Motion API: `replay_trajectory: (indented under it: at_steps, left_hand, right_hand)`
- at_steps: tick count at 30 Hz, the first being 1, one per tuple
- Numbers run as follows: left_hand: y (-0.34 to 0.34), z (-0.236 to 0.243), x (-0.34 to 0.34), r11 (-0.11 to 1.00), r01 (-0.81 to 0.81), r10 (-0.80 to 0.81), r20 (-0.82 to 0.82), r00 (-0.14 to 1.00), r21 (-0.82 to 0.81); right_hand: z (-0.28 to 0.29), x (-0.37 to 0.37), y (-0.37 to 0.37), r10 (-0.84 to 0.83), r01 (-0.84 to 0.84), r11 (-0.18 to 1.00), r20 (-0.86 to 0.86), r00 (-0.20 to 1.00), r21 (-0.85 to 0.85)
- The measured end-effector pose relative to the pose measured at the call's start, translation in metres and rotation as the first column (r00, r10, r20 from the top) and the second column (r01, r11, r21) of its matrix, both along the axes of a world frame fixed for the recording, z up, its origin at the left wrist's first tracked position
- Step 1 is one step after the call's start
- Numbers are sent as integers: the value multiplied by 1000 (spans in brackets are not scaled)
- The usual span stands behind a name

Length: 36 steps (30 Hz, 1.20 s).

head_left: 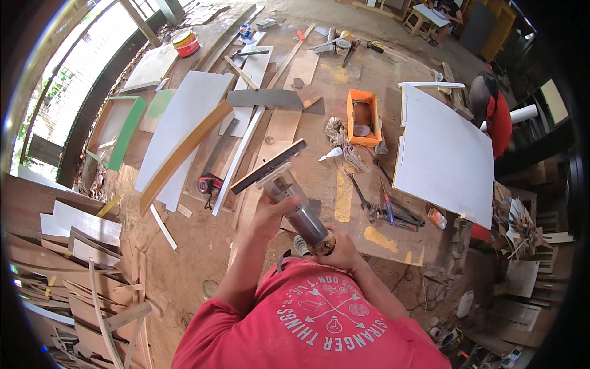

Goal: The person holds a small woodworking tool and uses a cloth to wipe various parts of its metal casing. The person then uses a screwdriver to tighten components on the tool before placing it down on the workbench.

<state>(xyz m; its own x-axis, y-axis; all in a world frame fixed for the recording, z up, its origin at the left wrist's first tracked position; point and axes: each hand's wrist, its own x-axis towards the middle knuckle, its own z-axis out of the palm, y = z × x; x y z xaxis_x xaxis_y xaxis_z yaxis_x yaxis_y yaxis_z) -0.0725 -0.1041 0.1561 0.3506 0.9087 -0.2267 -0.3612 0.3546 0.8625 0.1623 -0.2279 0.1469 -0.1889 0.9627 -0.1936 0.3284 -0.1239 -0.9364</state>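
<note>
Both my hands hold a trim router (pixel 307 225), tilted in front of my chest, with a dark grey cylindrical body and a clear plastic base. My left hand (pixel 273 215) is wrapped round the clear base end. Round the rear end, my right hand (pixel 342 251) is closed, its fingers partly hidden. A flat plate with a dark edge (pixel 268 167) sits across the router's base end, above the workbench (pixel 329 212). The bit cannot be made out.
On the bench lie an orange box (pixel 350 117), a rag (pixel 337 132), pliers and screwdrivers (pixel 402 212), a white panel (pixel 445 157), a tape measure (pixel 209 184) and a curved wooden strip (pixel 184 154). Wood offcuts (pixel 86 264) crowd the left. A person in red (pixel 499 120) is at right; another sits far off.
</note>
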Motion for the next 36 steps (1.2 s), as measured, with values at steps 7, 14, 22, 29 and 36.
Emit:
replay_trajectory:
  at_steps: [7,14,22,29,36]
  left_hand:
    - [-11,12,34,967,-256,255,-143,956,11]
    - [-10,20,37,962,-272,274,-81,958,36]
    - [2,30,27,995,-70,74,-54,996,65]
    - [1,34,39,971,227,-236,189,953,70]
    - [-4,42,71,981,192,-191,-60,980,25]
  right_hand:
    - [-4,-10,-7,-193,147,959,176,965,243]
    - [8,-9,1,-264,213,955,265,927,204]
    - [22,9,16,-95,91,992,47,994,89]
    - [-33,10,14,-96,-251,918,-789,607,-306]
    - [-37,21,21,-60,-53,988,-675,736,-145]
